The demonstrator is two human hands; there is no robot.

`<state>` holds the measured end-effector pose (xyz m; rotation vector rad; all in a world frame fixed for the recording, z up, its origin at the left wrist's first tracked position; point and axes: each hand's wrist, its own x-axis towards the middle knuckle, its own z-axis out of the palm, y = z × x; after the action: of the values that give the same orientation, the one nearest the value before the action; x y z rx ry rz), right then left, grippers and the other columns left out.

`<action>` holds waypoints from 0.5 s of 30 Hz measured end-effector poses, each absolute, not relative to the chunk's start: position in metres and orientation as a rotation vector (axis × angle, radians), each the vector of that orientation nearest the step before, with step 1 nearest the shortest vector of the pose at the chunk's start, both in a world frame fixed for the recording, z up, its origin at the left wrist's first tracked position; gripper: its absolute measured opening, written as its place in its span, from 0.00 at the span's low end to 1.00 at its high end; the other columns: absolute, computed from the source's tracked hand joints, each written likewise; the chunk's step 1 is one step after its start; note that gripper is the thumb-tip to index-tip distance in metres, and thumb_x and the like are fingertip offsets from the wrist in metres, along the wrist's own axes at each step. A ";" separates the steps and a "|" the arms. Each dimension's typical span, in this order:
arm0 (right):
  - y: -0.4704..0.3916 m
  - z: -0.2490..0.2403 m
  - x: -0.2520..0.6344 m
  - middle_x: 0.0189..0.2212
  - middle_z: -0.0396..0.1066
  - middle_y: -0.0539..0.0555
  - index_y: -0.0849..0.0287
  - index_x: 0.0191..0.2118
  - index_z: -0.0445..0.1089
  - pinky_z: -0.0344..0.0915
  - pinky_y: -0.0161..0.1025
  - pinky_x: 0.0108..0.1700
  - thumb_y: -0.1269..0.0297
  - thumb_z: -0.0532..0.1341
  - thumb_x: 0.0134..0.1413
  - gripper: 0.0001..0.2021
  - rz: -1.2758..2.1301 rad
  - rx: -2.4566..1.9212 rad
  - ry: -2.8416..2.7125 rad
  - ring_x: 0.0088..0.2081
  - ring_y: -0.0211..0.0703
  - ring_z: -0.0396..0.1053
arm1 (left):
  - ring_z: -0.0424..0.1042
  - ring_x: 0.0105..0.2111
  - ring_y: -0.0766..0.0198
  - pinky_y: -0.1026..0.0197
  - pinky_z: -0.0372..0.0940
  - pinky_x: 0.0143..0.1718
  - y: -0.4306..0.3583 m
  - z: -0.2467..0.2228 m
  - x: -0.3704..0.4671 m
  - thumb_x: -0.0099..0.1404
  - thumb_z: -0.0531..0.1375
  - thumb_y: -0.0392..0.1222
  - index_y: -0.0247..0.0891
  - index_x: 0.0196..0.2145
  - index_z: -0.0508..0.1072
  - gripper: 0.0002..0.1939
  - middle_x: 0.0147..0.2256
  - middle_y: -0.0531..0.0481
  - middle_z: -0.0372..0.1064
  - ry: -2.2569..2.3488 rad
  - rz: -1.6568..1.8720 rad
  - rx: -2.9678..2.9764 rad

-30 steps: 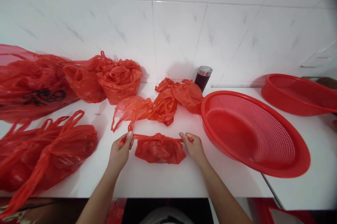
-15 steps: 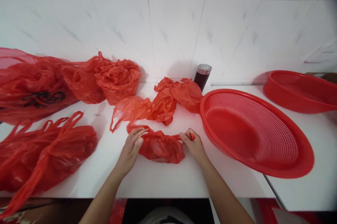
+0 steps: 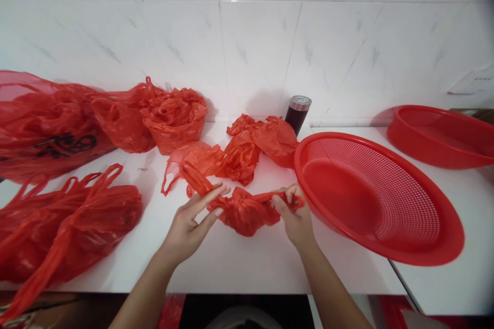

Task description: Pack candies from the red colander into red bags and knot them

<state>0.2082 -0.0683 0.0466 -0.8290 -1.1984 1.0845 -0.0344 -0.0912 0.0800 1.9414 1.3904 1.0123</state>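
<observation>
In front of me a small knotted red plastic bag [image 3: 249,215] sits over the white table, its lower part bunched. My right hand [image 3: 297,215] has its fingers closed on one twisted handle of the bag, drawn out to the right. My left hand [image 3: 193,223] is at the bag's left end, fingers stretched out and thumb apart. The other handle [image 3: 196,177] sticks up and left behind those fingers, and some red film shows in the gap above the thumb. The bag's contents cannot be made out.
A large red colander [image 3: 339,200] stands close to my right hand, with a red basin [image 3: 424,138] beyond. Behind lie crumpled red bags [image 3: 239,156] and a dark tumbler [image 3: 297,115]. Filled red bags [image 3: 104,215] and a bag with black print [image 3: 50,133] occupy the left.
My right hand has moved right, pulling its handle longer. The bag has shifted slightly right and bunched up. My left hand has spread thumb from fingers, and the left handle now stands higher.
</observation>
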 end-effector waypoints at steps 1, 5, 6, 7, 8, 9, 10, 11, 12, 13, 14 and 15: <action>-0.067 0.052 0.206 0.27 0.61 0.46 0.54 0.29 0.49 0.61 0.35 0.35 0.62 0.59 0.60 0.16 1.087 -0.807 -1.186 0.30 0.37 0.62 | 0.67 0.56 0.56 0.52 0.61 0.58 -0.094 0.083 -0.034 0.66 0.58 0.43 0.47 0.60 0.65 0.25 0.56 0.47 0.68 1.381 1.057 1.982; -0.066 0.059 0.190 0.32 0.62 0.46 0.53 0.33 0.49 0.63 0.37 0.38 0.63 0.62 0.56 0.16 1.118 -0.822 -1.182 0.33 0.36 0.64 | 0.70 0.54 0.57 0.56 0.64 0.55 -0.097 0.083 -0.027 0.64 0.61 0.40 0.49 0.62 0.62 0.29 0.55 0.49 0.70 1.335 1.090 2.169; -0.067 0.058 0.185 0.35 0.64 0.47 0.53 0.34 0.49 0.64 0.38 0.41 0.64 0.64 0.54 0.18 1.107 -0.837 -1.220 0.36 0.37 0.65 | 0.70 0.54 0.58 0.57 0.64 0.55 -0.096 0.082 -0.025 0.64 0.61 0.40 0.49 0.62 0.61 0.29 0.56 0.49 0.69 1.339 1.073 2.213; -0.069 0.056 0.180 0.38 0.65 0.48 0.53 0.35 0.49 0.63 0.41 0.44 0.64 0.66 0.51 0.20 1.080 -0.853 -1.268 0.40 0.39 0.66 | 0.70 0.54 0.58 0.57 0.64 0.55 -0.095 0.082 -0.023 0.64 0.61 0.40 0.49 0.62 0.60 0.29 0.56 0.49 0.69 1.346 1.059 2.245; -0.070 0.053 0.176 0.41 0.65 0.49 0.52 0.35 0.49 0.63 0.43 0.47 0.65 0.68 0.49 0.22 1.045 -0.870 -1.318 0.43 0.40 0.66 | 0.69 0.54 0.58 0.57 0.64 0.55 -0.094 0.082 -0.022 0.64 0.60 0.40 0.49 0.62 0.60 0.30 0.57 0.50 0.68 1.357 1.053 2.261; -0.072 0.051 0.172 0.43 0.65 0.50 0.52 0.36 0.49 0.62 0.44 0.48 0.65 0.69 0.48 0.23 1.004 -0.892 -1.363 0.45 0.41 0.66 | 0.68 0.55 0.57 0.57 0.63 0.56 -0.094 0.082 -0.021 0.64 0.60 0.40 0.49 0.62 0.60 0.30 0.57 0.50 0.68 1.370 1.060 2.256; -0.073 0.048 0.170 0.43 0.65 0.50 0.52 0.36 0.49 0.62 0.44 0.49 0.65 0.69 0.48 0.23 0.967 -0.914 -1.397 0.45 0.42 0.66 | 0.68 0.55 0.57 0.56 0.62 0.56 -0.093 0.082 -0.020 0.64 0.60 0.41 0.49 0.63 0.59 0.30 0.57 0.49 0.67 1.377 1.074 2.232; -0.074 0.046 0.168 0.44 0.65 0.50 0.52 0.36 0.49 0.62 0.44 0.48 0.66 0.68 0.49 0.22 0.944 -0.930 -1.424 0.45 0.42 0.66 | 0.68 0.55 0.57 0.56 0.62 0.56 -0.093 0.083 -0.020 0.64 0.61 0.41 0.49 0.63 0.58 0.31 0.58 0.49 0.67 1.378 1.086 2.194; -0.075 0.044 0.167 0.44 0.65 0.51 0.52 0.36 0.49 0.62 0.44 0.47 0.67 0.66 0.51 0.20 0.934 -0.942 -1.444 0.45 0.42 0.66 | 0.69 0.53 0.57 0.56 0.63 0.55 -0.093 0.083 -0.020 0.64 0.61 0.42 0.49 0.64 0.56 0.33 0.58 0.48 0.66 1.380 1.086 2.142; -0.075 0.043 0.167 0.45 0.65 0.52 0.52 0.36 0.49 0.62 0.45 0.47 0.68 0.65 0.52 0.19 0.925 -0.950 -1.461 0.45 0.42 0.66 | 0.72 0.49 0.59 0.57 0.65 0.52 -0.093 0.083 -0.020 0.63 0.61 0.43 0.49 0.65 0.55 0.34 0.59 0.48 0.65 1.386 1.069 2.078; -0.075 0.041 0.167 0.46 0.65 0.52 0.52 0.36 0.49 0.62 0.45 0.47 0.69 0.63 0.54 0.17 0.916 -0.954 -1.472 0.45 0.42 0.66 | 0.74 0.43 0.61 0.60 0.67 0.47 -0.093 0.083 -0.019 0.63 0.62 0.43 0.50 0.65 0.53 0.36 0.60 0.48 0.63 1.389 1.039 2.010; -0.075 0.041 0.168 0.46 0.65 0.53 0.52 0.36 0.50 0.62 0.45 0.47 0.69 0.62 0.55 0.16 0.909 -0.951 -1.475 0.46 0.42 0.66 | 0.73 0.35 0.65 0.62 0.69 0.42 -0.093 0.083 -0.019 0.63 0.62 0.44 0.52 0.66 0.52 0.37 0.61 0.47 0.61 1.384 1.004 1.942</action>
<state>0.1678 -0.0749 0.0406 -0.9506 -1.4754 0.9092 -0.0192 -0.0932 0.0830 1.9420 1.3840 1.0040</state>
